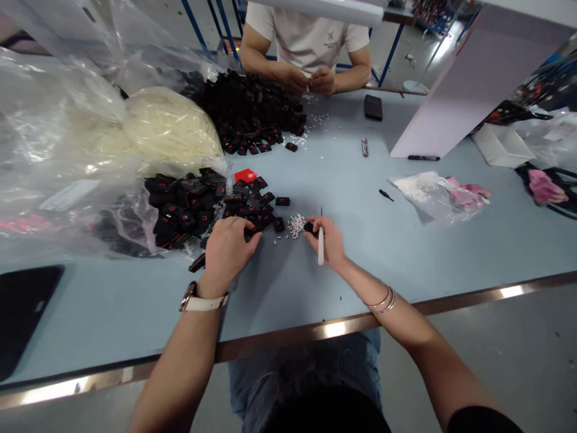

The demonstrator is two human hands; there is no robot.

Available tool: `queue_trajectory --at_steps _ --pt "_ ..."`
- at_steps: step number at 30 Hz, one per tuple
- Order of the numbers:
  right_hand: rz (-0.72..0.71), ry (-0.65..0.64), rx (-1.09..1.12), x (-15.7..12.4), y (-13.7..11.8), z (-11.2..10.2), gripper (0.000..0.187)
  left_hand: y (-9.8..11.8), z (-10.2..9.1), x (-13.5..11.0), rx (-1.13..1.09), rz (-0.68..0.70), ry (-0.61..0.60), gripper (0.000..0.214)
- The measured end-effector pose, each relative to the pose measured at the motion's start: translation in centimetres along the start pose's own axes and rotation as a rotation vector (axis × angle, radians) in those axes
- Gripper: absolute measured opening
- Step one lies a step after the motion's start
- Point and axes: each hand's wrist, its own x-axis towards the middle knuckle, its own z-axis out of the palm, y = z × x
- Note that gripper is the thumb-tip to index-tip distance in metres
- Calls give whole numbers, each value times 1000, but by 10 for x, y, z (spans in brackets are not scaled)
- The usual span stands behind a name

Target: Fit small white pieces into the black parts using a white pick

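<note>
My left hand (226,248) lies palm down at the near edge of a heap of small black pieces (202,201), its fingers curled over a black piece (250,231). My right hand (329,242) is closed round a white-handled tool (320,243) with a thin metal tip pointing away from me, and its fingertips pinch another small black piece (309,227). Between the two hands sits a little pile of tiny white bits (296,225) on the pale blue table (406,252).
A clear plastic bag with cream-coloured filling (166,129) is at the left. Across the table a person's hands (311,80) work beside a second black heap (252,111). Also present: a phone (373,107), a bag with pink items (439,193), a dark tray (22,313) and the metal table edge (333,328).
</note>
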Motion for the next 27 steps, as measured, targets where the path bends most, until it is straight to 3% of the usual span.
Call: queue_trajectory --at_steps 5,11,19,23,27 --pt "-32 128 -37 10 8 -12 19 9 0 -2 -176 -43 18 22" --pt "-46 197 -98 17 16 -16 17 14 12 -5 -275 172 25 21" --pt "-25 170 -112 18 19 -17 19 14 18 -7 -260 280 61 28" --pt "-102 210 -59 15 8 -18 20 16 18 -7 -286 319 21 26" --pt "-175 50 25 10 -3 -15 32 18 19 -7 -376 348 -57 20"
